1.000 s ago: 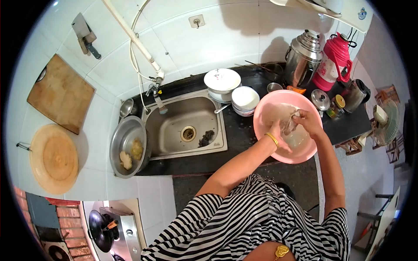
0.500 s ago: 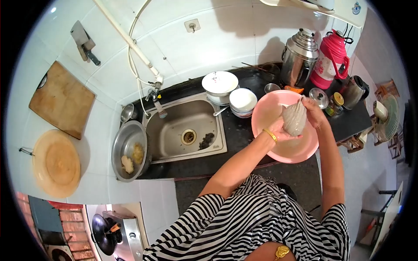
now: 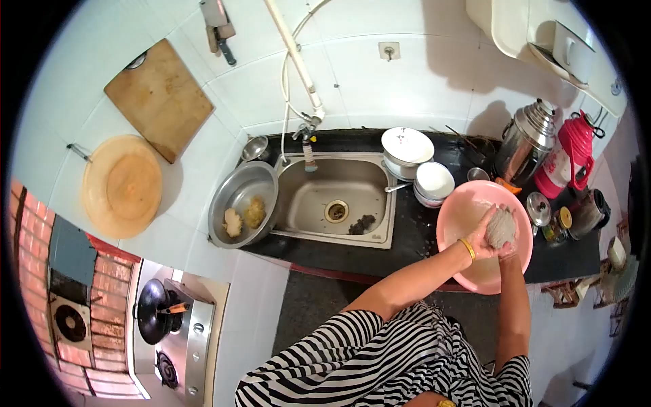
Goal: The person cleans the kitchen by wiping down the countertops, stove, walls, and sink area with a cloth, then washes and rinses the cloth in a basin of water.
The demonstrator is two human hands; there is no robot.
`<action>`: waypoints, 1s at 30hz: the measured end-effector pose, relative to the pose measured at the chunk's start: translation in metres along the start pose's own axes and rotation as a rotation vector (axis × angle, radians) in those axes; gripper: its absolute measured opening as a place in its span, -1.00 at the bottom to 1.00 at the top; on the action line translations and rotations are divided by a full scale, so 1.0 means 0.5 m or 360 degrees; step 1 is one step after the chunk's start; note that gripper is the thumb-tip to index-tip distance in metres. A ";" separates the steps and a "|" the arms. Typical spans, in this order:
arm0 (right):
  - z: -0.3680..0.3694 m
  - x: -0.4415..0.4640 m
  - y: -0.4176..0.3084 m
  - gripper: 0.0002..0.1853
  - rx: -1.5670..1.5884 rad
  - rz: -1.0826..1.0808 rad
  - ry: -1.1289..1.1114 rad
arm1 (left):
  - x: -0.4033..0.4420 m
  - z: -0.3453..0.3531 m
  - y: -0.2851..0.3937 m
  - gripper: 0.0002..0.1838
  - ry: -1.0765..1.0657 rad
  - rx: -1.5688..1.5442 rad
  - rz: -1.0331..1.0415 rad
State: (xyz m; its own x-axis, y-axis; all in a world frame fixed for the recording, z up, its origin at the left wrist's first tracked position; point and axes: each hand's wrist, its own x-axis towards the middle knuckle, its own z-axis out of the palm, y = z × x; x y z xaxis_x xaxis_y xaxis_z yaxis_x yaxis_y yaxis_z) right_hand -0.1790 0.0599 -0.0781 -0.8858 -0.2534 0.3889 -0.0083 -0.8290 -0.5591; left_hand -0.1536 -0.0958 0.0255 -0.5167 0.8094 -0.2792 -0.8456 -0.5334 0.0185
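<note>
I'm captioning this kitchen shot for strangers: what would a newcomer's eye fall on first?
Likely the pink basin right of the sink, where the left hand and right hand hold a greyish bundle. Then the striped top at the bottom, and the red thermos at upper right.

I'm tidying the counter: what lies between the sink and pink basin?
In the head view: stacked white bowls, a utensil handle, and black countertop.

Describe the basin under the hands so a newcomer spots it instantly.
Find the rectangular steel sink in the black countertop. Rightward, past the stacked white bowls, sits the round pink plastic basin. Its pink colour distinguishes it from the round grey metal basin left of the sink.
</note>
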 end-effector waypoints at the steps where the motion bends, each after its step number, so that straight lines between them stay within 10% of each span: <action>1: -0.014 0.007 -0.007 -0.48 -0.0058 -0.0005 -0.0116 | 0.003 -0.007 0.005 -0.51 0.0000 0.0008 0.0024; 3: 0.106 0.042 -0.028 -0.57 -0.0453 -0.0294 -0.0376 | 0.011 -0.021 0.014 -0.51 0.0142 0.0180 -0.0130; 5: 0.054 0.054 -0.053 -0.64 0.0106 0.0567 0.0327 | 0.014 -0.025 0.020 -0.44 0.0142 0.0317 -0.0082; 13: 0.234 0.121 -0.102 -0.85 -0.1572 0.1119 0.0901 | -0.003 0.009 0.038 -0.72 0.0025 0.1274 -0.0189; 14: 0.077 0.113 -0.059 -0.77 -0.1524 0.0776 0.0632 | -0.005 0.014 0.038 -0.72 0.0164 0.1375 -0.0195; 25: 0.151 0.143 -0.067 -0.89 -0.1812 0.0837 0.0485 | 0.064 -0.026 0.039 -0.78 0.0450 0.1550 -0.0083; 30: 0.142 0.134 -0.035 -0.83 -0.2863 0.0602 0.0448 | 0.066 -0.036 0.019 -0.87 0.0670 0.1713 0.0111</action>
State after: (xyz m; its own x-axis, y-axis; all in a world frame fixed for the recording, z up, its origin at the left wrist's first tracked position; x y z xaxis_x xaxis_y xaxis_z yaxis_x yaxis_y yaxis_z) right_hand -0.2053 0.0220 0.0095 -0.9973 -0.0398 0.0615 -0.0704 0.7514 -0.6561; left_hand -0.1762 -0.0787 -0.0009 -0.6524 0.5328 -0.5390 -0.5981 0.0750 0.7979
